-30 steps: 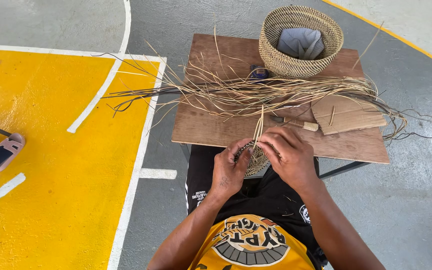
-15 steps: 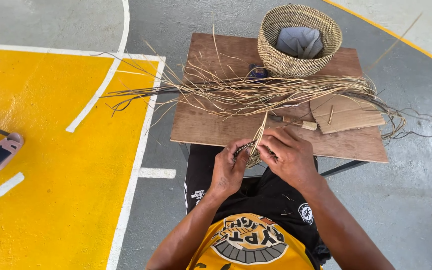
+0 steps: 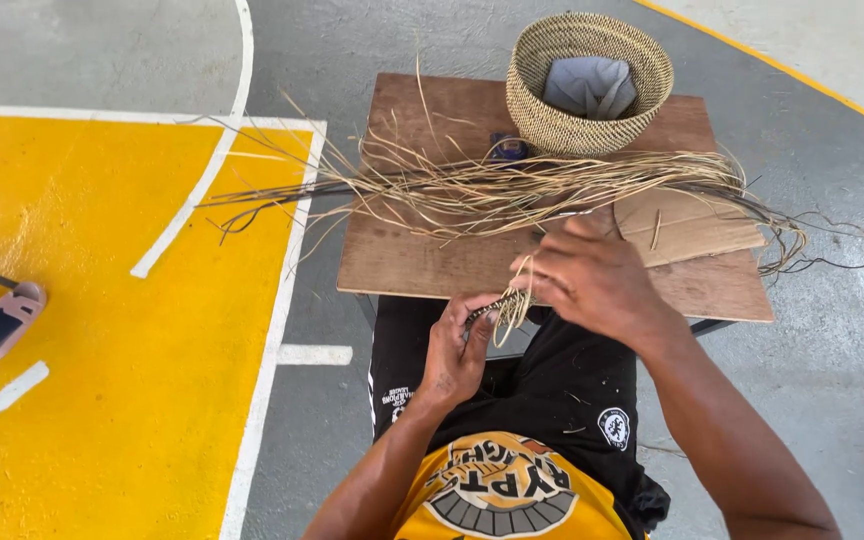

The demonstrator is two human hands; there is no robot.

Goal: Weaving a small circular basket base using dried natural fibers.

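**Head view: two hands work on a small woven piece of straw**

Head camera looks down at a person sitting by a low brown wooden board table (image 3: 422,265). The left hand (image 3: 457,345) is curled tight, with thumb and fingers pinching a small woven start of pale straw (image 3: 497,308). That little piece sits just past the near edge of the table, above the person's black shorts (image 3: 552,390). The right hand (image 3: 592,275) is at about 2 o'clock from the left hand, touching the same piece. Its fingers bend down over thin straw strands (image 3: 517,280) that loop up from it. I cannot tell just how those fingers grip, as the back of the hand hides them.

A long loose bundle of dry straw (image 3: 512,190) lies across the table. A round woven tan basket (image 3: 592,85) with grey cloth inside stands at the table's 1 o'clock corner. A flat piece of brown cardboard (image 3: 692,225) lies at 3 o'clock. Far off at 9 o'clock, a pink sandal (image 3: 17,305) rests on the yellow painted floor (image 3: 102,400).
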